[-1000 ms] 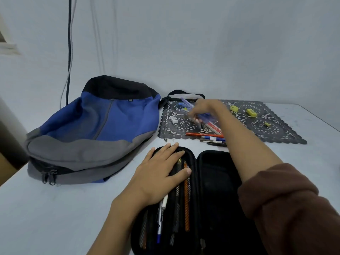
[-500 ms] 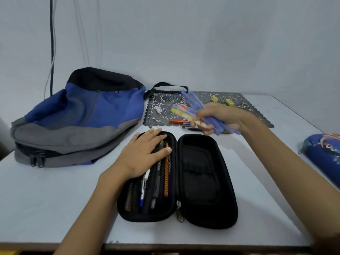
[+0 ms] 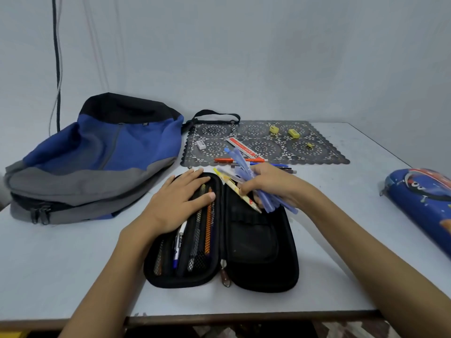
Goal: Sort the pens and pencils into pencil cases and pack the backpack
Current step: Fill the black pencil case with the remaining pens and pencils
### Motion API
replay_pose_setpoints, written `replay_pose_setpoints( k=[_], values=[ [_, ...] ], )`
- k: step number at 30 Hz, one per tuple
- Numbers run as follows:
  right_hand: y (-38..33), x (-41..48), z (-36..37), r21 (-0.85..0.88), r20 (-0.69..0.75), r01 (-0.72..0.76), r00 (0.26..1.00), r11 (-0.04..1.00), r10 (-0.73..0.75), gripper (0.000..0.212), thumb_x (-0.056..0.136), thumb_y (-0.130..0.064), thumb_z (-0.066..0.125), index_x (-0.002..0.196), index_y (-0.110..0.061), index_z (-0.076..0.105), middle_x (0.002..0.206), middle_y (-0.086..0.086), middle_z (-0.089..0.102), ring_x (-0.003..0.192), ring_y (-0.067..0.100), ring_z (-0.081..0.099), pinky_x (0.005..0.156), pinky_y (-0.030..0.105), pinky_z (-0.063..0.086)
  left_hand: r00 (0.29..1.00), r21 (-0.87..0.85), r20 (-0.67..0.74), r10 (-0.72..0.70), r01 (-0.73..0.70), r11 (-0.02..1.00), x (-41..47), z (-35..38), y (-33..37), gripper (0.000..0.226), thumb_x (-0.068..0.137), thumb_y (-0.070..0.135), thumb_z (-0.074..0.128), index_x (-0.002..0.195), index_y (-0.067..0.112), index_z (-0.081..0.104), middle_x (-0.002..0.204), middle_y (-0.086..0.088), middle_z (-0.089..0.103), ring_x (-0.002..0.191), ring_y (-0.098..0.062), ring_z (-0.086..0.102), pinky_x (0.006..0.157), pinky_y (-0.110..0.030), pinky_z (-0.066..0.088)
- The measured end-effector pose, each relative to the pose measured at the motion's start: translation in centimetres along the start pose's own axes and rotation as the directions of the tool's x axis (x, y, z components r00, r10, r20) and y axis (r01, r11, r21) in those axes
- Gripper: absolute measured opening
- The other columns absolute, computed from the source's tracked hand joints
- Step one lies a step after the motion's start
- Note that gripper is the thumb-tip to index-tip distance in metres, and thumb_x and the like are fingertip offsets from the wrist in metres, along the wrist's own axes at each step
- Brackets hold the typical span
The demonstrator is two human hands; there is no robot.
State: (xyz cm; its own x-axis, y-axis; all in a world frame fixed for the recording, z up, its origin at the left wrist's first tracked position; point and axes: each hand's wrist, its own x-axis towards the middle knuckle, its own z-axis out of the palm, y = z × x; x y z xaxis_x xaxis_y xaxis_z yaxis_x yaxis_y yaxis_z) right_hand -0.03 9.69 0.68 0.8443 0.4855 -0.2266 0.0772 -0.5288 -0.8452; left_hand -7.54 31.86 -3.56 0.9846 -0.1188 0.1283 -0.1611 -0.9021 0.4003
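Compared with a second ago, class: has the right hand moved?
Yes. The right hand, gripping a bunch of pens, has come off the black mat toward the person and is now over the open pencil case.

No legible txt anywhere. Red-white box (image 3: 244, 148) on mat (image 3: 324, 152) has dark print, too blurry. White pen (image 3: 180, 239) label: same.

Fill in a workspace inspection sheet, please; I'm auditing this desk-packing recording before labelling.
Surface: pale grey tabletop, flat.
Job's things: open black zip pencil case, pens under left half's mesh; blue-and-grey fabric backpack lying left; blue printed pencil case far right; loose pens at front edge of black lace mat.
Clutter: three small yellow blocks, white eraser, red-and-white strip on mat.
Grippers: left hand flat on case; right hand grips bundle of blue pens above it.
Cables: dark cable hanging down wall behind backpack.
Surroundings: plain pale wall.
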Motion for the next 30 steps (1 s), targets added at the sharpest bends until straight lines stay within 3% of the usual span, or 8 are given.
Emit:
replay_pose_setpoints(
  k=[5, 11, 15, 19, 23, 26, 30],
  values=[
    [-0.4, 0.3, 1.0, -0.152, -0.057, 0.087, 0.994, 0.985, -0.097, 0.043, 0.08, -0.024, 0.074, 0.066, -0.017, 0.035, 0.062, 0.0, 0.031, 0.054, 0.013, 0.033, 0.056, 0.029, 0.024, 1.0, 0.0, -0.002, -0.003, 0.003, 1.0, 0.1, 0.1, 0.0, 0.093, 0.067, 0.082, 0.017, 0.146, 0.037, 0.036, 0.16, 0.016, 0.017, 0.147, 0.001, 0.007, 0.119, -0.032, 0.0],
    [-1.8, 1.7, 1.5, -0.343, -0.112, 0.158, 0.972, 0.926, -0.207, 0.033, 0.078, -0.031, 0.077, 0.076, -0.01, 0.05, 0.067, 0.005, 0.041, 0.059, 0.016, 0.039, 0.053, 0.03, 0.024, 1.0, -0.002, 0.0, 0.004, -0.004, 1.0, 0.1, 0.1, -0.1, 0.092, 0.068, 0.082, 0.017, 0.146, 0.037, 0.036, 0.16, 0.016, 0.017, 0.147, 0.0, 0.006, 0.12, -0.034, 0.0],
    [-2.1, 2.2, 1.7, -0.246, -0.105, 0.123, 0.983, 0.962, -0.153, 0.038, 0.076, -0.024, 0.079, 0.079, -0.011, 0.043, 0.072, 0.006, 0.035, 0.061, 0.017, 0.036, 0.056, 0.03, 0.027, 1.0, -0.004, -0.001, 0.004, -0.004, 1.0, 0.1, 0.1, -0.1, 0.092, 0.068, 0.082, 0.017, 0.146, 0.037, 0.036, 0.16, 0.016, 0.017, 0.147, 0.0, 0.006, 0.12, -0.034, 0.0],
    [-1.9, 2.1, 0.9, 0.053, -0.061, 0.077, 0.995, 0.996, -0.074, 0.024, 0.082, -0.007, 0.071, 0.085, -0.006, 0.047, 0.06, 0.008, 0.048, 0.046, 0.017, 0.048, 0.051, 0.029, 0.044, 1.0, -0.001, 0.003, 0.001, -0.001, 1.0, 0.1, 0.1, 0.0, 0.093, 0.068, 0.081, 0.016, 0.147, 0.036, 0.035, 0.16, 0.016, 0.016, 0.147, 0.0, 0.006, 0.121, -0.034, 0.0],
    [-2.0, 1.7, 0.7, 0.327, 0.025, 0.052, 0.998, 0.943, -0.064, 0.018, 0.086, 0.003, 0.063, 0.096, -0.002, 0.049, 0.053, 0.008, 0.047, 0.038, 0.015, 0.046, 0.04, 0.025, 0.042, 1.0, -0.001, 0.0, 0.001, -0.001, 1.0, 0.1, 0.1, 0.0, 0.093, 0.067, 0.082, 0.016, 0.147, 0.036, 0.035, 0.16, 0.016, 0.016, 0.147, 0.001, 0.006, 0.121, -0.034, 0.0],
    [-1.8, 1.7, 1.0, 0.303, 0.029, 0.057, 0.997, 0.951, -0.069, 0.024, 0.086, 0.003, 0.063, 0.102, -0.005, 0.047, 0.063, 0.011, 0.049, 0.041, 0.016, 0.049, 0.042, 0.027, 0.045, 1.0, -0.007, -0.005, 0.001, -0.001, 1.0, 0.1, 0.2, -0.1, 0.093, 0.068, 0.082, 0.017, 0.146, 0.036, 0.036, 0.16, 0.016, 0.017, 0.147, 0.001, 0.006, 0.121, -0.035, 0.0],
    [-1.6, 1.8, 1.4, 0.186, -0.077, 0.102, 0.993, 0.977, -0.089, 0.042, 0.086, 0.001, 0.064, 0.122, -0.011, 0.045, 0.075, 0.012, 0.057, 0.043, 0.017, 0.056, 0.045, 0.027, 0.048, 1.0, -0.012, -0.004, 0.002, -0.002, 1.0, 0.1, 0.2, -0.2, 0.092, 0.068, 0.082, 0.018, 0.146, 0.036, 0.036, 0.16, 0.016, 0.017, 0.147, 0.001, 0.006, 0.12, -0.033, 0.0]
  ],
)
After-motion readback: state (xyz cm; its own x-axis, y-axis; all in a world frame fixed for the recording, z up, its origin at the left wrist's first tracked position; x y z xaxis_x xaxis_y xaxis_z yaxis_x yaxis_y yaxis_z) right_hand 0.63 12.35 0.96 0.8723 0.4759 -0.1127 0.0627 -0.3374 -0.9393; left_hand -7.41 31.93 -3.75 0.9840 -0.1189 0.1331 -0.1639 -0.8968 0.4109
